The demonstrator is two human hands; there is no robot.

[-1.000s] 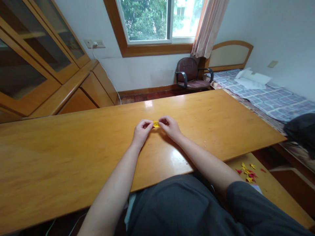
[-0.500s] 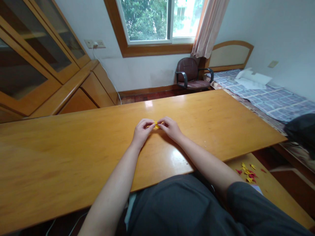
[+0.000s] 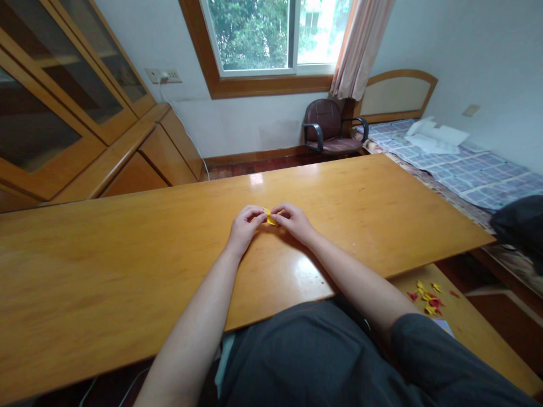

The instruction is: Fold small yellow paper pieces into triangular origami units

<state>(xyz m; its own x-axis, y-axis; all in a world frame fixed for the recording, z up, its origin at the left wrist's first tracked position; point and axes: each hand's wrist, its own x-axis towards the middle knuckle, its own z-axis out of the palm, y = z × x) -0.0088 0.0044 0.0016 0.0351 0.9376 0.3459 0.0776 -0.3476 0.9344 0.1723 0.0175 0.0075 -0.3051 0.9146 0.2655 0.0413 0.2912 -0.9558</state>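
Between my two hands is a small piece of folded yellow paper point(image 3: 270, 218), held just above the middle of the wooden table point(image 3: 127, 265). My left hand point(image 3: 247, 225) pinches its left side between thumb and fingers. On the other side, my right hand point(image 3: 292, 219) grips it the same way, with the fingertips of both hands almost meeting. The fingers cover much of the paper, so its exact shape is hard to make out.
Several red and yellow folded paper pieces point(image 3: 429, 299) lie on a lower wooden surface point(image 3: 479, 328) to my right. A brown armchair point(image 3: 324, 127) stands beyond the table, beside a bed point(image 3: 479, 169). Glass-door cabinets point(image 3: 63, 113) line the left wall.
The yellow paper has turned slightly between my fingers, and more of it shows below the fingertips. My right hand has dipped a touch; the arms stay in place.
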